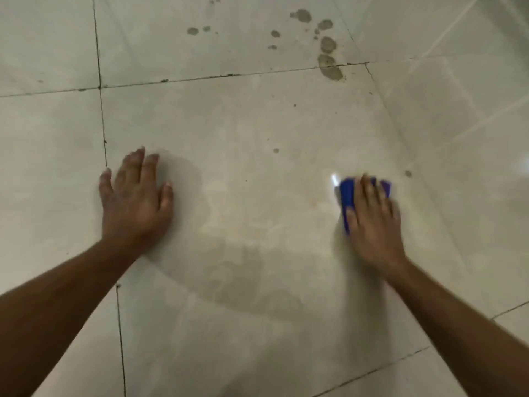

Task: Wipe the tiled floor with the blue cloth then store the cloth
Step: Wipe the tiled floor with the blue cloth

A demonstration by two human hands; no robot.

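The pale tiled floor (257,133) fills the head view. My right hand (372,222) presses flat on the blue cloth (347,196) at the right, fingers straight over it; only the cloth's left edge and far corner show. The hand and cloth are blurred. My left hand (136,196) rests flat on the floor at the left, fingers spread, holding nothing. A damp, darker patch (234,276) spreads across the tile between the two hands.
Dark wet spots (329,64) lie on the floor at the far right, across a grout line. Smaller specks (275,150) dot the middle tile. Dark grout lines (101,124) run along the left and across the far side.
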